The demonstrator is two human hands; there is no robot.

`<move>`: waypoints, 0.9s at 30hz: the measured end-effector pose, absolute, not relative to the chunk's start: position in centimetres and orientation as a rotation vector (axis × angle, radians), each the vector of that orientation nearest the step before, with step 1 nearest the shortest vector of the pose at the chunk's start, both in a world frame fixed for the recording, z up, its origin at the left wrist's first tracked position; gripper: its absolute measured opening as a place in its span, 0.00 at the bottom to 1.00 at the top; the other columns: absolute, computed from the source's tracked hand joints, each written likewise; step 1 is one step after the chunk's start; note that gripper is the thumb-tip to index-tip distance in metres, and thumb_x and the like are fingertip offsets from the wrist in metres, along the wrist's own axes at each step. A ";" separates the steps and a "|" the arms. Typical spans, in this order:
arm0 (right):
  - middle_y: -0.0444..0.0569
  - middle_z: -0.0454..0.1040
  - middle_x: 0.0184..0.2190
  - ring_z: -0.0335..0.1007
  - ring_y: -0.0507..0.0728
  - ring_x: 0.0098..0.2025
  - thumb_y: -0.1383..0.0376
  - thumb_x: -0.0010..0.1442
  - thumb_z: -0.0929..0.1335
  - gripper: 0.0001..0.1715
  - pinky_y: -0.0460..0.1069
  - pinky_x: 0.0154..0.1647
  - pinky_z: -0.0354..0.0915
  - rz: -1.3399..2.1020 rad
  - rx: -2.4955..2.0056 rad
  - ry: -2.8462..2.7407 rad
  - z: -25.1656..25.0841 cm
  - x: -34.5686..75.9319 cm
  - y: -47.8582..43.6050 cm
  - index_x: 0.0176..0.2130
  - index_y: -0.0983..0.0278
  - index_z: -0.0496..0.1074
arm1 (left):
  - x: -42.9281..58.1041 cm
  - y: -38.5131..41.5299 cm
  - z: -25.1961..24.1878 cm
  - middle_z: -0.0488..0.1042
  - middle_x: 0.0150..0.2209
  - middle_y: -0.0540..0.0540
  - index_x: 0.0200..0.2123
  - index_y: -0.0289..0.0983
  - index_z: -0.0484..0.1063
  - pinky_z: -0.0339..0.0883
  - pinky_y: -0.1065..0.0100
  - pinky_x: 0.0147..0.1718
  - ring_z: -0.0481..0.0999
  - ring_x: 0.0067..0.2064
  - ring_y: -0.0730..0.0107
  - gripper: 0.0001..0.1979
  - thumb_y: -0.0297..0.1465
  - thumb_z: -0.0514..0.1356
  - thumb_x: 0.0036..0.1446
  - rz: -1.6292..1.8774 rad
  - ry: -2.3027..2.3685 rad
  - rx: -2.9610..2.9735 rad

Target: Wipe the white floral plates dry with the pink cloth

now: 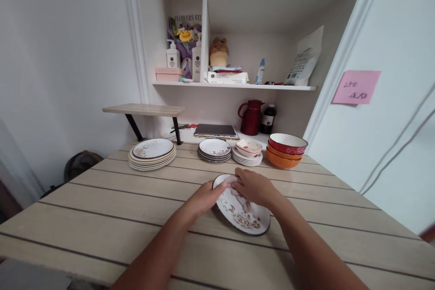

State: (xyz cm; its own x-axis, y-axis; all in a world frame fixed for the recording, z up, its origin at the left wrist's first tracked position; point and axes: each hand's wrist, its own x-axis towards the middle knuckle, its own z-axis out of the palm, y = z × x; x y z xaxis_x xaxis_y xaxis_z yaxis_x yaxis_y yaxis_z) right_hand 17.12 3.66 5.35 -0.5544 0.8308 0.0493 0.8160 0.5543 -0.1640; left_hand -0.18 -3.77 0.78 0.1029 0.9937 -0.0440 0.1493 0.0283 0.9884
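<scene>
White plate [248, 222], flat at middle of table [102, 208]. Pinched at far rim by left hand [207, 197] and right hand [253, 188] together.

White plate [244, 217] with brown floral print, dark rim; red and orange bowls [286, 150] (at one o'clock); pale striped tabletop [102, 199].

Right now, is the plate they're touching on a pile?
No, the plate lies alone on the table, touched by the left hand and right hand.

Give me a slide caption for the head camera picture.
On a slatted table, the left hand and right hand rest on a patterned plate; stacked plates and bowls behind.
</scene>
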 end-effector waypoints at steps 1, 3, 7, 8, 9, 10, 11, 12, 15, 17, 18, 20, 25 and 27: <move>0.53 0.75 0.40 0.71 0.60 0.39 0.55 0.61 0.62 0.14 0.49 0.28 0.48 0.189 -1.413 -2.692 5.5 17.4 3.7 0.42 0.61 0.65 | -0.1 -3.8 0.9 0.77 0.46 0.43 0.51 0.36 0.71 0.61 0.59 0.50 0.72 0.47 0.57 0.31 0.51 0.55 0.53 1.038 1.267 1.340; 0.53 0.75 0.39 0.71 0.60 0.38 0.55 0.60 0.62 0.14 0.49 0.28 0.48 0.214 -1.376 -2.748 5.7 17.8 3.5 0.41 0.61 0.66 | 0.1 -4.0 1.1 0.77 0.45 0.43 0.50 0.36 0.72 0.61 0.59 0.49 0.73 0.46 0.57 0.29 0.51 0.55 0.53 1.056 1.296 1.348; 0.51 0.75 0.36 0.69 0.58 0.36 0.57 0.58 0.64 0.12 0.48 0.28 0.50 0.299 -1.208 -2.813 6.1 18.0 3.0 0.39 0.61 0.66 | 0.4 -4.3 1.6 0.77 0.47 0.43 0.49 0.36 0.73 0.62 0.59 0.49 0.73 0.47 0.56 0.28 0.50 0.55 0.54 1.073 1.273 1.371; 0.50 0.75 0.36 0.69 0.57 0.35 0.57 0.57 0.65 0.11 0.48 0.29 0.51 0.334 -1.155 -2.819 6.2 18.0 2.8 0.38 0.61 0.66 | 0.4 -4.3 1.6 0.76 0.48 0.43 0.49 0.36 0.72 0.62 0.59 0.49 0.73 0.48 0.56 0.28 0.50 0.56 0.54 1.080 1.261 1.368; 0.49 0.75 0.36 0.69 0.56 0.35 0.58 0.57 0.65 0.10 0.47 0.29 0.52 0.371 -1.096 -2.821 6.3 17.9 2.6 0.38 0.61 0.66 | 0.4 -4.3 1.6 0.76 0.49 0.43 0.50 0.36 0.72 0.62 0.60 0.50 0.73 0.48 0.57 0.28 0.50 0.56 0.54 1.086 1.251 1.362; 0.49 0.75 0.37 0.68 0.56 0.35 0.59 0.56 0.65 0.10 0.47 0.30 0.52 0.409 -1.037 -2.817 6.3 17.8 2.5 0.38 0.61 0.66 | 0.4 -4.3 1.6 0.75 0.50 0.43 0.50 0.36 0.72 0.62 0.59 0.50 0.73 0.48 0.57 0.28 0.50 0.56 0.54 1.087 1.241 1.356; 0.49 0.75 0.37 0.68 0.55 0.36 0.60 0.56 0.65 0.10 0.47 0.31 0.53 0.442 -0.982 -2.809 6.2 17.6 2.4 0.38 0.61 0.66 | 0.4 -4.3 1.6 0.75 0.50 0.42 0.50 0.36 0.72 0.61 0.59 0.51 0.73 0.49 0.57 0.28 0.50 0.56 0.54 1.088 1.233 1.352; 0.48 0.75 0.37 0.68 0.55 0.36 0.60 0.56 0.65 0.10 0.47 0.32 0.53 0.470 -0.938 -2.794 6.1 17.4 2.4 0.39 0.61 0.66 | 0.4 -4.2 1.5 0.75 0.50 0.42 0.50 0.36 0.72 0.61 0.59 0.51 0.73 0.49 0.57 0.28 0.50 0.56 0.54 1.087 1.228 1.351; 0.48 0.74 0.38 0.67 0.55 0.36 0.60 0.56 0.65 0.10 0.46 0.33 0.53 0.495 -0.926 -2.716 5.5 16.7 2.4 0.38 0.61 0.65 | 0.3 -4.0 1.3 0.75 0.50 0.43 0.50 0.36 0.72 0.61 0.60 0.51 0.72 0.50 0.57 0.28 0.50 0.55 0.55 1.091 1.258 1.347; 0.48 0.73 0.37 0.66 0.54 0.36 0.61 0.57 0.65 0.09 0.46 0.33 0.53 0.446 -0.996 -2.653 5.1 16.0 2.5 0.39 0.61 0.65 | 0.2 -3.9 1.1 0.76 0.49 0.43 0.50 0.37 0.72 0.61 0.60 0.50 0.72 0.50 0.56 0.28 0.50 0.54 0.55 1.090 1.304 1.342; 0.48 0.73 0.38 0.66 0.54 0.36 0.62 0.57 0.64 0.08 0.46 0.32 0.52 0.409 -1.039 -2.626 4.9 15.7 2.6 0.39 0.61 0.65 | 0.2 -3.9 1.1 0.76 0.48 0.43 0.50 0.37 0.72 0.62 0.60 0.50 0.72 0.49 0.56 0.28 0.50 0.54 0.55 1.084 1.326 1.339; 0.48 0.72 0.38 0.66 0.54 0.36 0.63 0.58 0.64 0.07 0.46 0.32 0.51 0.333 -1.123 -2.584 4.7 15.3 2.7 0.39 0.61 0.64 | 0.1 -3.8 1.1 0.77 0.47 0.43 0.50 0.37 0.72 0.62 0.60 0.49 0.72 0.49 0.56 0.28 0.50 0.55 0.55 1.070 1.348 1.342; 0.49 0.73 0.41 0.68 0.56 0.39 0.58 0.60 0.63 0.10 0.47 0.30 0.50 0.245 -1.295 -2.540 4.8 15.5 3.2 0.41 0.60 0.64 | 0.1 -4.0 1.2 0.76 0.49 0.44 0.53 0.39 0.70 0.61 0.59 0.50 0.72 0.49 0.57 0.28 0.50 0.54 0.55 1.054 1.291 1.362; 0.50 0.73 0.41 0.69 0.58 0.39 0.56 0.61 0.62 0.12 0.47 0.29 0.49 0.227 -1.370 -2.554 5.0 16.0 3.5 0.42 0.59 0.64 | 0.2 -4.1 1.3 0.76 0.47 0.44 0.53 0.38 0.70 0.61 0.59 0.49 0.72 0.48 0.57 0.29 0.50 0.54 0.55 1.052 1.285 1.357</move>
